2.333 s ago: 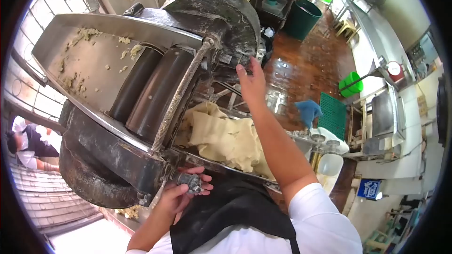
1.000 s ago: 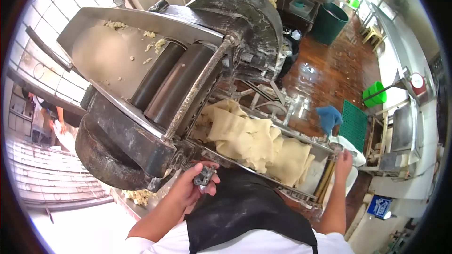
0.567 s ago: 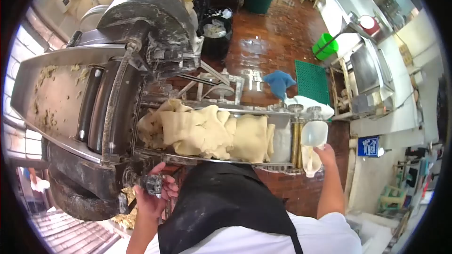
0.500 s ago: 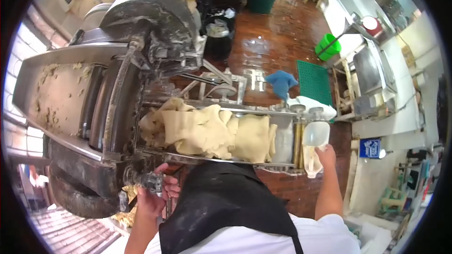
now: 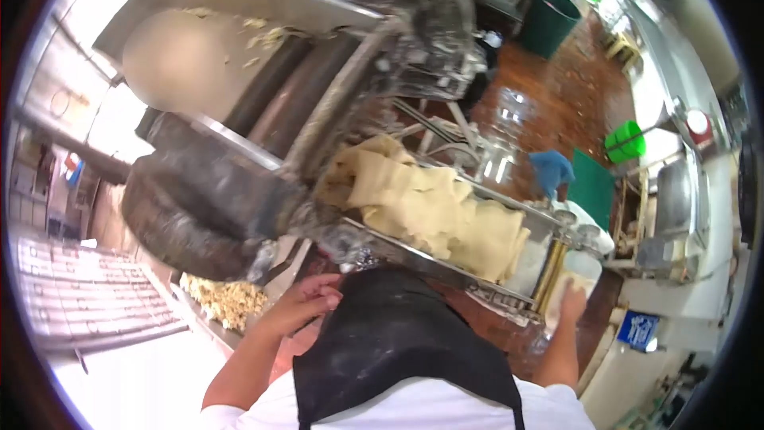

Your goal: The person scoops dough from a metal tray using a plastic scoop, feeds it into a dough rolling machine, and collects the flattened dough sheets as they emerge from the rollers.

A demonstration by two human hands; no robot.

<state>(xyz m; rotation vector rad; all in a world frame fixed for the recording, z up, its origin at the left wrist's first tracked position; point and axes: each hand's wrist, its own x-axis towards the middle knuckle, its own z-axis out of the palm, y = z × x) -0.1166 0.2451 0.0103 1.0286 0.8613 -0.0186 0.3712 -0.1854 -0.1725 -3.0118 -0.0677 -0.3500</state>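
My left hand (image 5: 309, 304) hangs beside the black apron (image 5: 398, 342), below the dough roller machine (image 5: 199, 191). Its fingers are loosely bent and apart, with nothing in them. At the far end of the machine's tray, my right hand (image 5: 571, 302) grips a translucent plastic scoop (image 5: 585, 264). The scoop is partly hidden behind the fingers and blurred. A thick, folded sheet of pale dough (image 5: 422, 199) lies along the tray (image 5: 532, 267) between the big rollers (image 5: 298, 95) and a brass-coloured roller (image 5: 551, 271).
Crumbly dough pieces (image 5: 227, 300) lie in a container at lower left. A blue cloth (image 5: 551, 171) and a green mat (image 5: 590, 191) are past the tray. Farther off stand a dark green bin (image 5: 551, 24) and a bright green bucket (image 5: 625, 142). A metal counter (image 5: 660, 40) runs along the right.
My left hand has let go of the metal knob on the machine's side and drawn away from it. My right hand still holds the scoop. The view has turned and shifted left.
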